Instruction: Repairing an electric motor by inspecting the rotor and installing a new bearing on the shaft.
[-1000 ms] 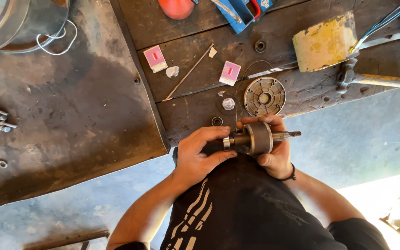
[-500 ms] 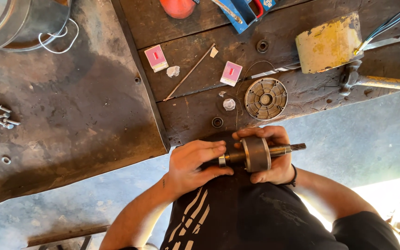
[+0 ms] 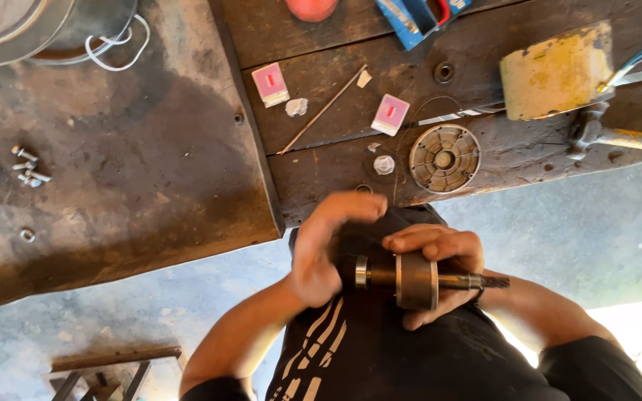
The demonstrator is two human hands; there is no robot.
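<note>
Two bare hands work over the person's lap, just in front of a dark, worn wooden bench. The right hand is closed around a motor rotor, a thick metal drum on a steel shaft, held level in the air in front of the black shirt, near the bench edge but not touching it. Its toothed shaft end juts out to the right past the fingers. The left hand has its fingers open and slightly curled, palm pressed against the shaft's other end, where a small ring bearing sits; it clasps nothing. The rotor looks solid, rigid and fairly heavy for its size, probably greasy and so a little slippery; the drum's broad middle seems the surest place for a grip, since the thin shaft ends and the toothed tip look easier to damage. On the bench just beyond the hands lie a round ribbed metal end cover, a small silvery nut, two small pink and white boxes, a thin rod and a yellow block. Loose bolts lie well apart at the far left. Nothing stands between the hands and the bench.
</note>
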